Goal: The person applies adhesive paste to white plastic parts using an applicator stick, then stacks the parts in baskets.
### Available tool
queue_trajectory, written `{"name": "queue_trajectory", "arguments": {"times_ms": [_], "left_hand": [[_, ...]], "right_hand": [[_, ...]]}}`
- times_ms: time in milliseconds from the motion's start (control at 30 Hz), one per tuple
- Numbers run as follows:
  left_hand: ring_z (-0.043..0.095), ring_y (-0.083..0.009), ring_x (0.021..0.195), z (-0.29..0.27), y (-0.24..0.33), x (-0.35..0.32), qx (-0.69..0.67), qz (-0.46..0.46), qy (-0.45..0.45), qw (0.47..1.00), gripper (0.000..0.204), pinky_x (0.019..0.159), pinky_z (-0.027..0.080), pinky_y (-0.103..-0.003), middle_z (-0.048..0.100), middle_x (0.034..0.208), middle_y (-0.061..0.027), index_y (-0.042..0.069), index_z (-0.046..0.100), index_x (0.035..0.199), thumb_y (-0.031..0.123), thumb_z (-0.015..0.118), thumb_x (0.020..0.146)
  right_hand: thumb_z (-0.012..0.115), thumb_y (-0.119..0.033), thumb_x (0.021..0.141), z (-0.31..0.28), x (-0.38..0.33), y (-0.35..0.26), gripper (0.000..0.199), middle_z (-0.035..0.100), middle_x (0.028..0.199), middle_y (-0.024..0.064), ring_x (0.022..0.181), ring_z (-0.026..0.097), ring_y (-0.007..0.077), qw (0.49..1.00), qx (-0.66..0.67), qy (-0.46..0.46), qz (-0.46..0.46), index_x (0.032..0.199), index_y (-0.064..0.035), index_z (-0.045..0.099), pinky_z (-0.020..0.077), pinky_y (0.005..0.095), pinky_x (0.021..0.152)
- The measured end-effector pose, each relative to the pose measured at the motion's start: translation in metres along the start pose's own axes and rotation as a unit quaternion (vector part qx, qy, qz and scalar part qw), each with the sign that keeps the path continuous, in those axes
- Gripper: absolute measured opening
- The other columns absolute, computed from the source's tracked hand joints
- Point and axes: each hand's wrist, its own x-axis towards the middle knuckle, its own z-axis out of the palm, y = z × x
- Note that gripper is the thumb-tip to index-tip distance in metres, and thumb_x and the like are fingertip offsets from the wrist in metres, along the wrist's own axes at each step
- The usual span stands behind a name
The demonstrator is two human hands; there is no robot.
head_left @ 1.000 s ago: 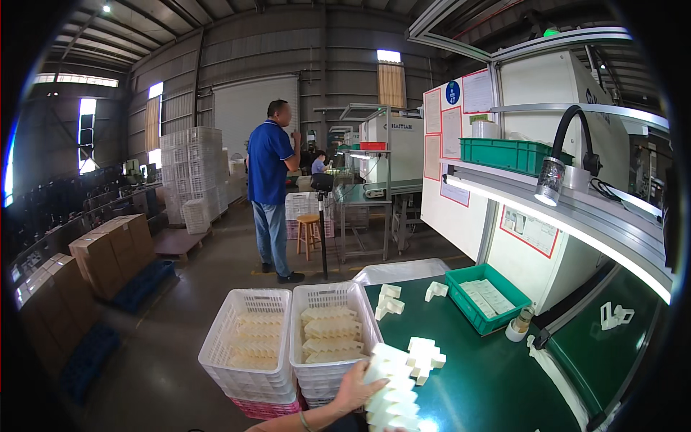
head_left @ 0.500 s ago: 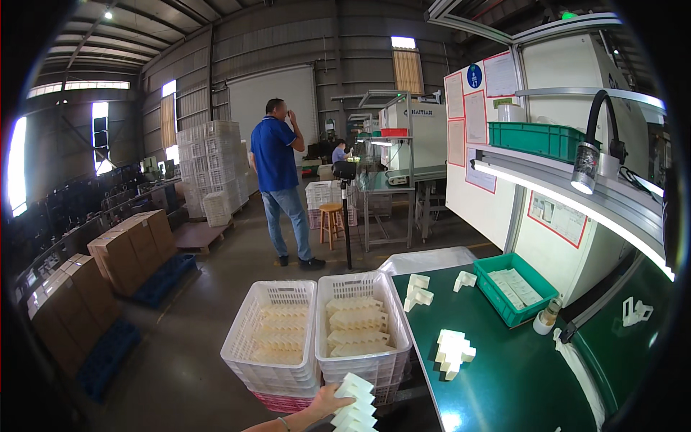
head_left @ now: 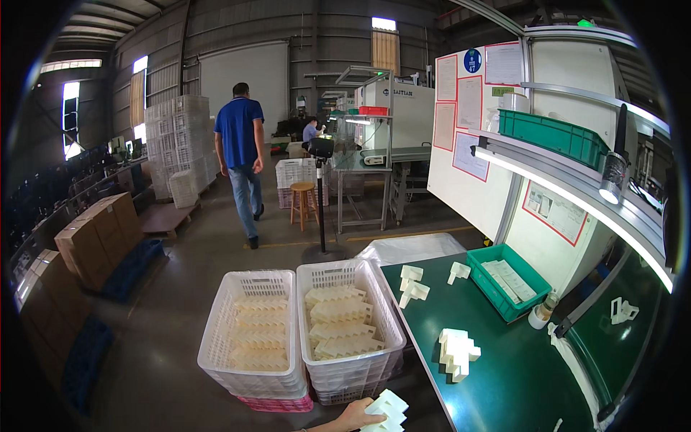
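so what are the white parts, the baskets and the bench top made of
White parts: likely moulded plastic, matte, sharp blocky corners, uniform off-white; the left hand holds a few. Baskets: white plastic, thin lattice walls with rolled rims. Bench top: dark green mat, perhaps rubber or vinyl, smooth with a soft sheen.

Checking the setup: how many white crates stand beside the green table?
2 side by side on the floor: left crate, right crate against the table. Pink crates beneath are partly hidden.
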Motion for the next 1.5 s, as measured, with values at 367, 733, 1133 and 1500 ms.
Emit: {"name": "queue_trajectory", "arguments": {"times_ms": [367,733,1133,1500], "left_hand": [[0.064,-0.0222,0.075,0.037,0.012,0.024,-0.103,0.146,-0.017,0.984,0.045,0.069,0.050,-0.036,0.065,0.079,-0.0142,0.003,0.061,0.088,0.037,0.079,0.064],[0.063,-0.0179,0.075,0.053,0.051,0.011,-0.014,0.157,-0.092,0.983,0.044,0.069,0.049,-0.032,0.065,0.082,-0.0108,0.002,0.061,0.093,0.036,0.076,0.070],[0.059,-0.0091,0.076,0.070,0.085,-0.029,-0.006,0.129,-0.084,0.988,0.040,0.071,0.048,-0.026,0.064,0.081,-0.0051,0.002,0.062,0.093,0.031,0.077,0.070],[0.058,-0.0103,0.073,0.079,0.080,-0.015,-0.103,0.113,-0.112,0.982,0.027,0.066,0.050,-0.026,0.063,0.083,-0.0044,0.002,0.058,0.089,0.005,0.074,0.067]], "right_hand": [[0.061,-0.003,0.085,-0.010,-0.015,-0.002,0.015,0.065,0.078,0.0067,0.066,0.057,0.0104,0.949,0.001,0.306,-0.082,0.099,0.0022,0.065,0.0469,0.0233,0.060],[0.060,-0.004,0.086,-0.017,-0.054,0.012,0.014,0.066,0.080,0.0073,0.065,0.057,0.0113,0.903,-0.016,0.416,-0.109,0.097,0.0013,0.065,0.0470,0.0239,0.061],[0.061,-0.008,0.088,-0.058,-0.083,0.043,0.011,0.064,0.077,0.0052,0.064,0.057,0.0099,0.884,0.084,0.434,-0.148,0.094,0.0001,0.066,0.0475,0.0220,0.058],[0.063,-0.004,0.082,-0.069,-0.112,0.059,0.007,0.062,0.071,0.0043,0.061,0.054,0.0063,0.838,0.063,0.524,-0.137,0.085,0.0018,0.065,0.0422,0.0208,0.054]]}}
